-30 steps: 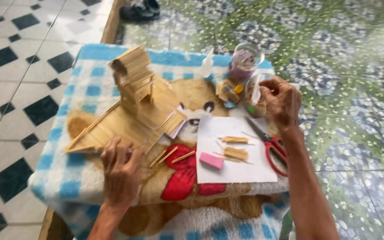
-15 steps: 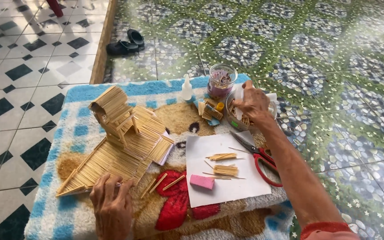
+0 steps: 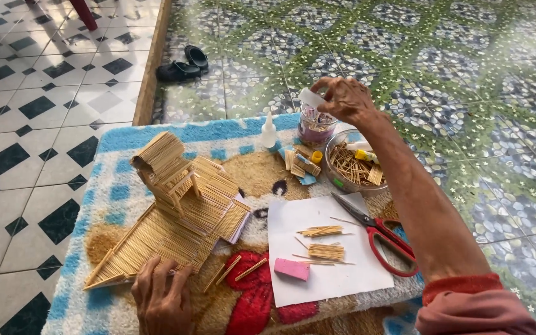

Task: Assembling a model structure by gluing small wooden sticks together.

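Stick house (image 3: 181,205) stands on the left part of the blanket (image 3: 113,198), its long base running from near my left hand (image 3: 162,298) up and away toward the far side. My left hand lies flat with open fingers on the near edge of the base. My right hand (image 3: 342,99) is far from it, up over the jar (image 3: 314,127), pinching a small white piece (image 3: 311,98). I count one house, one jar, one bowl of sticks (image 3: 355,167), one pair of scissors (image 3: 379,239), one pink eraser (image 3: 291,269), two stick bundles on the paper (image 3: 324,273).
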